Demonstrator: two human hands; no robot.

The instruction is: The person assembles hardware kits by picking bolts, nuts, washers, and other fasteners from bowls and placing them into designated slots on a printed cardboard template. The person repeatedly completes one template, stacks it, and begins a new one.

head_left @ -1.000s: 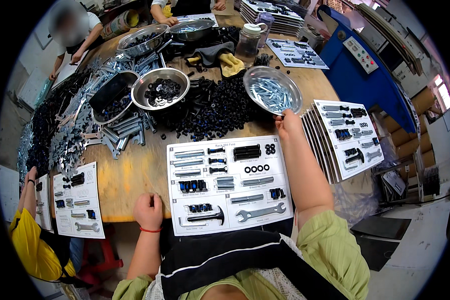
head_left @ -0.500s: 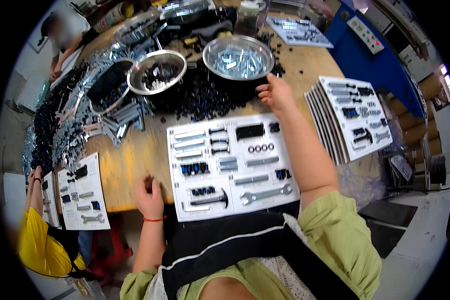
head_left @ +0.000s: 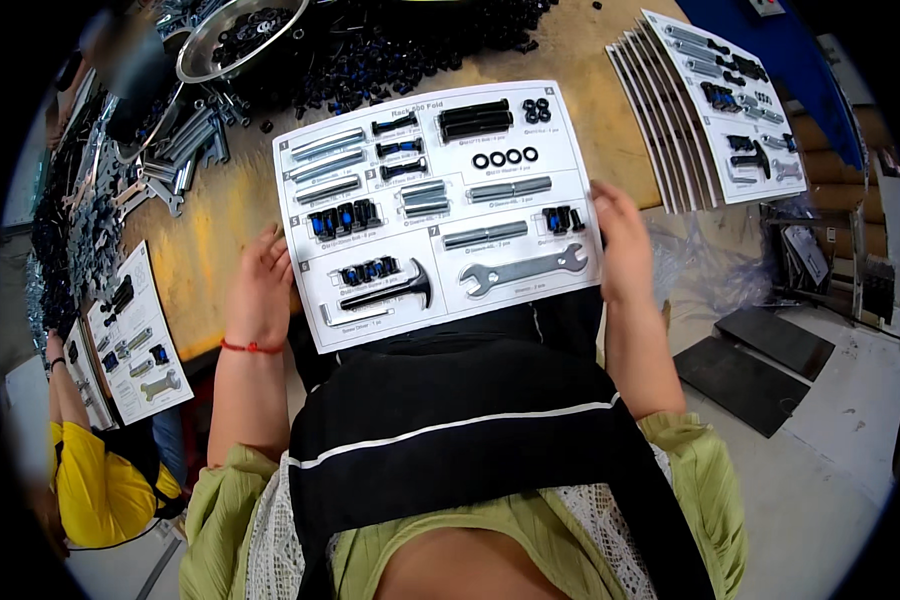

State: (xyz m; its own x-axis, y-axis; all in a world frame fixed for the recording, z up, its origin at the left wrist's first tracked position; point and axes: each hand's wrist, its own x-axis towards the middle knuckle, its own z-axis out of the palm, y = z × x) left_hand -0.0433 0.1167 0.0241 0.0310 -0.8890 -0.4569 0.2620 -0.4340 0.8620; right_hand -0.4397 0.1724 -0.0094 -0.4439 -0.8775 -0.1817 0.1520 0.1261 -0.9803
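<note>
The white board [head_left: 410,240] carries a heading along its top edge, numbered boxes and small captions under the hardware shown, and overlaps the wooden table [head_left: 215,240] at its near edge. At the board's left edge the left hand [head_left: 260,285] rests half open, and at its right edge the right hand [head_left: 623,240] does likewise, fingers slightly bent; whether either grips it cannot be told. Right of the board stands a stack of similar boards [head_left: 718,125], also captioned too finely to read.
</note>
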